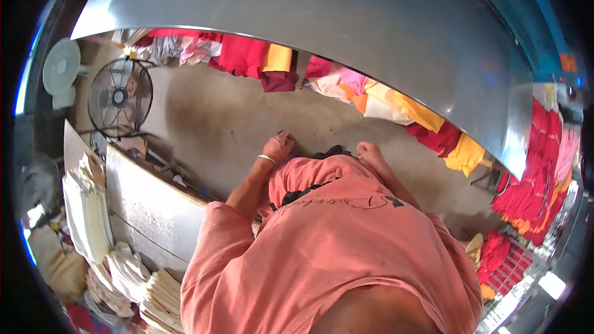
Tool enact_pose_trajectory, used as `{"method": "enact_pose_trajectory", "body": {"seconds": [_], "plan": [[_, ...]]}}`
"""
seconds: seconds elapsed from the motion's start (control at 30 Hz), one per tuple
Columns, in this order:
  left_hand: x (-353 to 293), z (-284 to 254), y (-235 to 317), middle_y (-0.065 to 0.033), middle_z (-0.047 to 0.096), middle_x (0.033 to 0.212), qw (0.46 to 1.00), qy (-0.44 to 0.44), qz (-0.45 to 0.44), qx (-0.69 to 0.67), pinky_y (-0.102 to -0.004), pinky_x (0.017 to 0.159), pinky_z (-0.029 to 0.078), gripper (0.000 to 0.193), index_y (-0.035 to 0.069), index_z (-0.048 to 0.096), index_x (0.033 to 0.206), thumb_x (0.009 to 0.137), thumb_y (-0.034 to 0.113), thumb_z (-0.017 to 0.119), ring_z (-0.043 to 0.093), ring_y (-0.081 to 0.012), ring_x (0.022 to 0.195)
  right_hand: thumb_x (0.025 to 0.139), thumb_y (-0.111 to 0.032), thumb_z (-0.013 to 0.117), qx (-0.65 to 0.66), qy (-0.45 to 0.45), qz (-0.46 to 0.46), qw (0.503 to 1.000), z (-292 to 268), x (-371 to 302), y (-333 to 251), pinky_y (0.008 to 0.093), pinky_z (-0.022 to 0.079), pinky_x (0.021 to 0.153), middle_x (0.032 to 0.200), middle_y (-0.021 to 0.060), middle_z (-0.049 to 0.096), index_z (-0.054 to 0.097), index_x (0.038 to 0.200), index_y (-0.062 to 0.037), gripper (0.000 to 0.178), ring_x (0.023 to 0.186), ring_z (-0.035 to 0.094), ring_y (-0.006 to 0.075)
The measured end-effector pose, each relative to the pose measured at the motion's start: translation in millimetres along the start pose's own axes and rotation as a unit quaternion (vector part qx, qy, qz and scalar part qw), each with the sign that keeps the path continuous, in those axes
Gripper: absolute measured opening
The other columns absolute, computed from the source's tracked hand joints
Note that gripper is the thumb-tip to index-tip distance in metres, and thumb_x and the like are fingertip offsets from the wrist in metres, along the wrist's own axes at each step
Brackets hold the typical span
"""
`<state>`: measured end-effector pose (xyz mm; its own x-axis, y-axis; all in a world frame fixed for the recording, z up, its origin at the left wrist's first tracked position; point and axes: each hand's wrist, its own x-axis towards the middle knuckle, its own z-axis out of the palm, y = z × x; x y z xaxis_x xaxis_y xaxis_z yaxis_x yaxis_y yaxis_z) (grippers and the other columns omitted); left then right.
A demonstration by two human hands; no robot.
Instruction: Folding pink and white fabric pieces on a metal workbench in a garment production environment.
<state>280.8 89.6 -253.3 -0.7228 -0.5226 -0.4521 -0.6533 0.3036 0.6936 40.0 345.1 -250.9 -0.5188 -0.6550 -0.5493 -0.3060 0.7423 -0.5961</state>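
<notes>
My left hand (278,145), with a pale band (266,159) at its wrist, hangs beside my left hip with the fingers curled in. No object shows in it. On the other side of my body, my right hand (369,152) is closed into a loose fist, and I see nothing sticking out of it. Both hands are apart from the machine and the cloth around me. My salmon-pink shirt (334,235) fills the lower middle of the view. Dark shapes (334,151) show between the hands, too unclear to name.
A broad metal panel (309,6) spans the top. Beyond its edge lie red, yellow and white cloths (247,55). A black fan (119,96) stands at left, near a white board (148,204) and folded cream cloths (86,210). Red cloths (532,167) hang at right.
</notes>
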Motion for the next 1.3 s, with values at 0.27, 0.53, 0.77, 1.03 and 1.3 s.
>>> {"method": "enact_pose_trajectory", "body": {"seconds": [0.27, 0.53, 0.77, 1.03, 1.3], "plan": [[-10.4, -16.8, -34.6, -0.0178, 0.062, 0.084, 0.967, 0.150, -0.103, -0.177, -0.0366, 0.071, 0.047, 0.030, 0.002, 0.058, 0.099, 0.080, 0.023, 0.049, 0.061, -0.0313, 0.079, 0.079, -0.018, 0.055, -0.132, -0.091, -0.113, 0.981, -16.3, 46.3, -60.6, 0.0292, 0.046, 0.062, 0.069, 0.0087, 0.061, 0.060, 0.087, -0.0028, 0.018, 0.065, 0.059, 0.0174], [-25.1, 119.4, 0.6, -0.0161, 0.062, 0.093, 0.895, 0.199, -0.229, -0.327, -0.0329, 0.076, 0.047, 0.030, 0.003, 0.058, 0.103, 0.080, 0.021, 0.050, 0.060, -0.0264, 0.088, 0.082, -0.016, 0.053, -0.142, -0.221, -0.128, 0.956, -35.4, 138.3, -72.9, 0.0246, 0.045, 0.061, 0.074, 0.0049, 0.061, 0.059, 0.092, -0.0004, 0.019, 0.066, 0.057, 0.0117], [7.6, 187.9, 75.4, -0.0150, 0.061, 0.098, 0.851, 0.173, -0.274, -0.414, -0.0330, 0.078, 0.046, 0.028, 0.004, 0.056, 0.106, 0.080, 0.013, 0.052, 0.060, -0.0261, 0.089, 0.082, -0.018, 0.050, -0.139, -0.255, -0.015, 0.957, -31.0, 194.9, -40.0, 0.0273, 0.044, 0.055, 0.073, 0.0066, 0.061, 0.059, 0.087, -0.0034, 0.018, 0.062, 0.059, 0.0138], [62.9, 274.2, 35.3, -0.0150, 0.058, 0.102, 0.891, 0.094, -0.294, -0.332, -0.0406, 0.080, 0.045, 0.028, 0.009, 0.057, 0.105, 0.079, 0.017, 0.049, 0.055, -0.0332, 0.093, 0.081, -0.020, 0.051, -0.262, -0.138, -0.138, 0.945, 16.4, 329.4, -13.7, 0.0396, 0.045, 0.070, 0.079, 0.0175, 0.060, 0.059, 0.083, -0.0023, 0.020, 0.079, 0.059, 0.0324], [97.4, 322.4, 10.0, -0.0149, 0.061, 0.094, 0.867, 0.012, -0.307, -0.392, -0.0381, 0.076, 0.046, 0.026, 0.008, 0.058, 0.103, 0.079, 0.014, 0.049, 0.058, -0.0323, 0.084, 0.076, -0.028, 0.060, -0.398, 0.034, -0.221, 0.890, 44.7, 496.7, -72.9, 0.0401, 0.038, 0.090, 0.106, 0.0207, 0.054, 0.051, 0.108, 0.0015, 0.044, 0.106, 0.045, 0.0357]]}}
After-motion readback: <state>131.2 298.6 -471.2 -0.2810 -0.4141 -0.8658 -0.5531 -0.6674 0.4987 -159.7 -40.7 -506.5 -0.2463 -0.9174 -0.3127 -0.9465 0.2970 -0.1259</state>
